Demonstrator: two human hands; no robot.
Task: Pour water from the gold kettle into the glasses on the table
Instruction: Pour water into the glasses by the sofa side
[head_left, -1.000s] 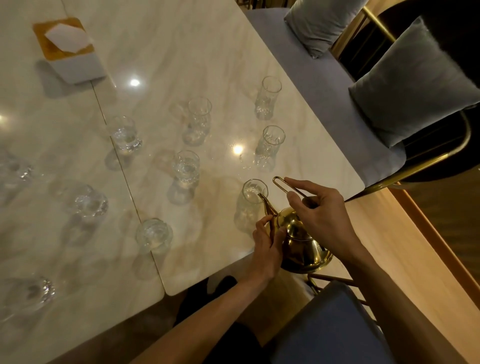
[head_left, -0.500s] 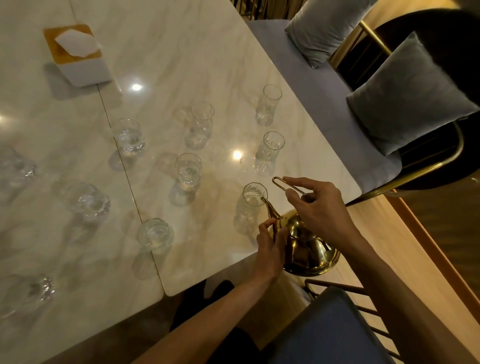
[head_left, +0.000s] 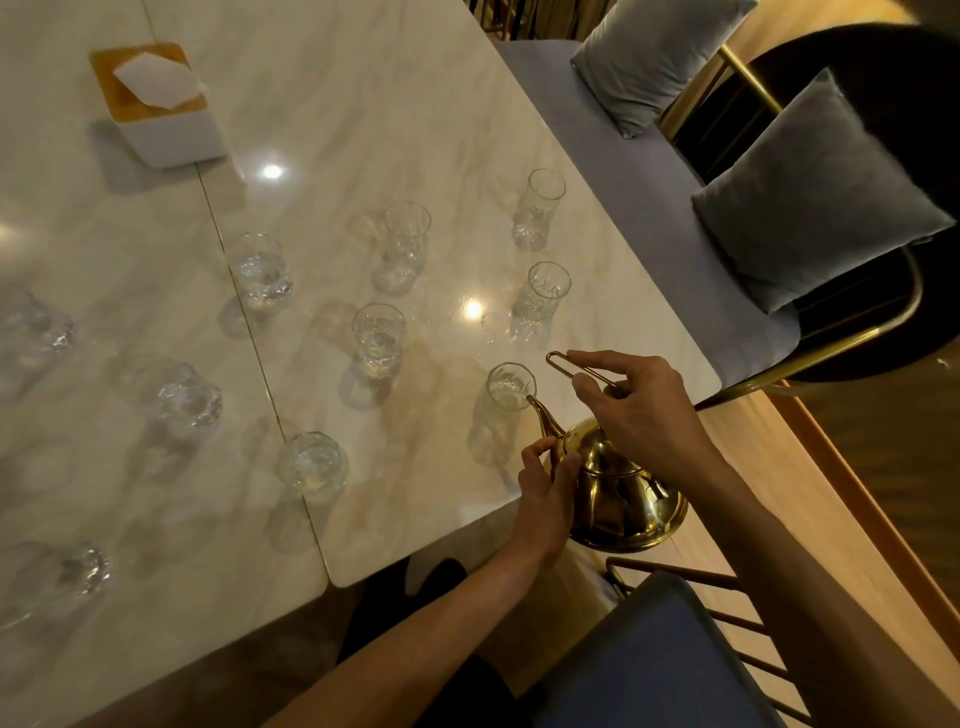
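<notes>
Marble table (head_left: 363, 104) carries many glasses. I note my right hand (head_left: 639, 410) closed round the handle of the gold kettle (head_left: 623, 499), tilting its spout into the near-right glass (head_left: 506, 400). My left hand (head_left: 545, 488) pinches the spout base, apparently steadying the pour.

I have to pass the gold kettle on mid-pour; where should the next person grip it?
Judging by its pose, take the thin looped wire handle above the gold kettle, coming from above on the right, where the right hand holds it. The left hand steadies the spout's base; the spout tip sits at the glass rim.
</notes>
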